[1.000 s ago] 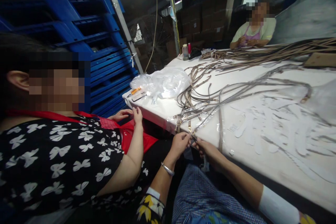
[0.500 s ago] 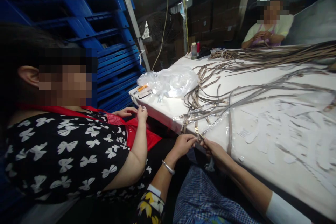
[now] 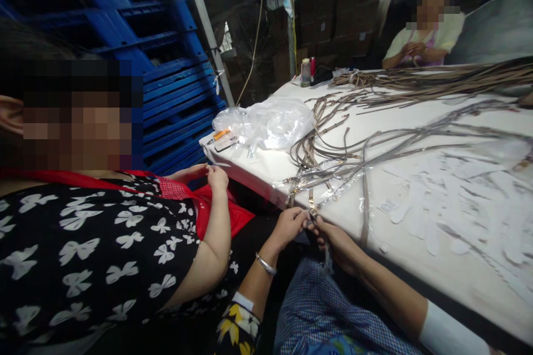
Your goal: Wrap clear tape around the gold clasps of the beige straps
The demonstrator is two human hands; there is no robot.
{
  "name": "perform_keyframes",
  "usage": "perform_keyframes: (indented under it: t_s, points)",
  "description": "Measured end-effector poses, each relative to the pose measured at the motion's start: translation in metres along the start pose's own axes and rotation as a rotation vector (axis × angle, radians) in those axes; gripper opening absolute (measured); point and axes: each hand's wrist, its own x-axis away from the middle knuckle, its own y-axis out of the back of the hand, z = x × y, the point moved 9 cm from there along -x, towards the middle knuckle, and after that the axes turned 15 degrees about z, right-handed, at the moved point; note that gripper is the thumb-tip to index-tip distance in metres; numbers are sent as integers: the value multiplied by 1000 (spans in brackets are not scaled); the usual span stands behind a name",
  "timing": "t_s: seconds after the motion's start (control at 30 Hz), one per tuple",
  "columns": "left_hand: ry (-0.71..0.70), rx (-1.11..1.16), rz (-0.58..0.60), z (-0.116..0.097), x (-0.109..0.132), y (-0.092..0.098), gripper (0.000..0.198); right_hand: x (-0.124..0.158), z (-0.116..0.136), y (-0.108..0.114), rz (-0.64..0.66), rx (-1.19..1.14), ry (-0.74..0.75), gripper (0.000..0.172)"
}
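At the near table edge, my left hand (image 3: 291, 224) is closed, its thumb and fingers pinching the end of a thin brown strap (image 3: 311, 194). Gold-coloured metal fittings (image 3: 311, 203) show on the strap just above my fingertips. My right hand (image 3: 338, 241) is closed on the same strap end, its fingertips close to those of my left. Below the right hand dangles a greyish, see-through strip (image 3: 327, 260), perhaps plastic wrap. The small part between my fingertips is too blurred to make out.
More brown straps (image 3: 320, 144), some in clear plastic, spread over the white table (image 3: 266, 177). Crumpled plastic bags (image 3: 275, 122) and an orange-handled cutter (image 3: 220, 134) lie near the left corner. A co-worker in a red apron (image 3: 225, 211) sits close on my left; another person (image 3: 428, 39) sits across.
My hands have drawn closer together at the strap end, the right moving slightly left. The view has shifted slightly, and the neighbour on my left appears farther left.
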Motion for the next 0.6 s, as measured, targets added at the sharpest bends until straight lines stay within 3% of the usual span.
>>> perform_keyframes:
  t_s: [0.13,0.23,0.3,0.4,0.5,0.6]
  points:
    - [-28,-18,34,-8,3,-5,34,-10,8,-6,-9,-28,42,37]
    - [-50,-61,24,-13,6,3,33,-9,10,-4,-21,-33,60,39]
    - [-56,-94,-33,-14,8,21,33,-5,9,0,-32,-35,66,38]
    - [-48,-144,-176,-15,5,65,37,4,3,2,-23,-46,44,39]
    - [3,-223,-330,-12,-7,110,47,10,-4,-6,60,-42,3,42]
    - [57,-352,-415,-11,-25,137,44,9,-3,-14,105,-11,-11,46]
